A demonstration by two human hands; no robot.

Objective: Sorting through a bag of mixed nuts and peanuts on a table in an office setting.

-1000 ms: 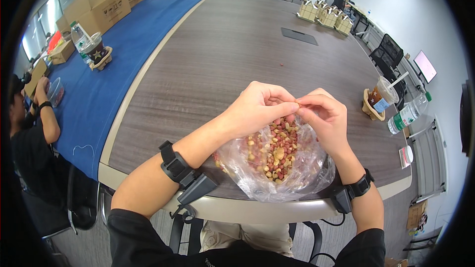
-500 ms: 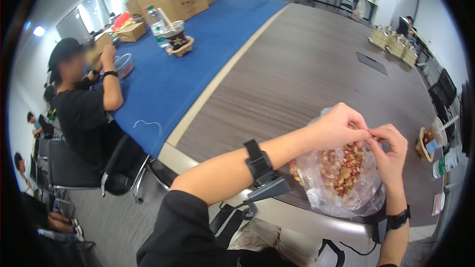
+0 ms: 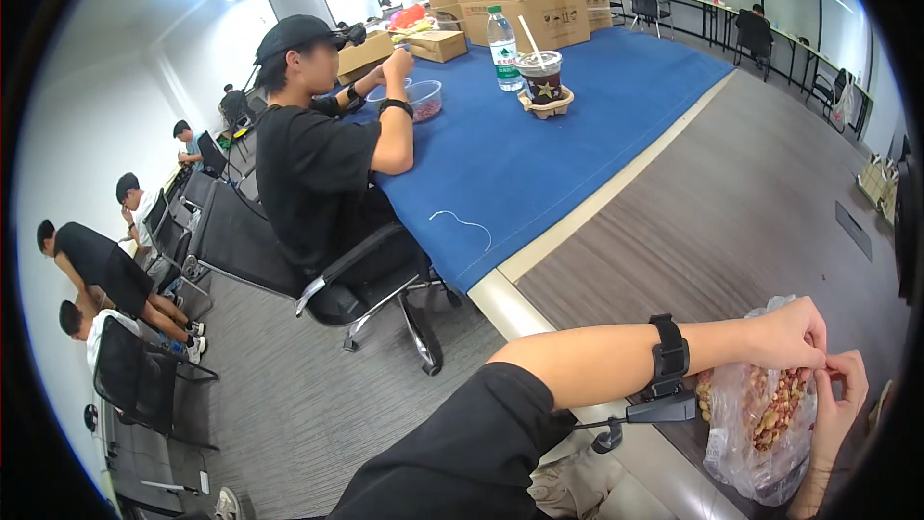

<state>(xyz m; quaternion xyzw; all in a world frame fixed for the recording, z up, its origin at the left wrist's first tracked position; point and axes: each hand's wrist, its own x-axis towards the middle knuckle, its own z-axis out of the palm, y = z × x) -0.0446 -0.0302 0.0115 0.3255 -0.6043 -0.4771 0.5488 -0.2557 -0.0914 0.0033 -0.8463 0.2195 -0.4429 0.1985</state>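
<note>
At the right side of the view my left hand (image 3: 789, 332) and my right hand (image 3: 840, 400) meet fingertip to fingertip. Both sets of fingers are pinched closed, and whatever sits between them is too small to make out. Just below them a clear plastic bag (image 3: 736, 467) lies crumpled on the table. Inside it is a heap of small reddish and tan pieces that look like peanuts (image 3: 773, 414), partly covered by my hands. A black strap (image 3: 669, 356) with a mounted device is around my left wrist.
A blue cloth (image 3: 577, 164) covers the far table, with a water bottle (image 3: 502, 48), a lidded drink cup (image 3: 541, 77) and cardboard boxes (image 3: 539, 14). A seated person (image 3: 318, 154) works there beside clear plastic tubs (image 3: 425, 101). An office chair (image 3: 366, 294) stands on the floor.
The view has swung left, so my hands and the bag now appear farther right and lower. My hands are still pinched together above the bag.
</note>
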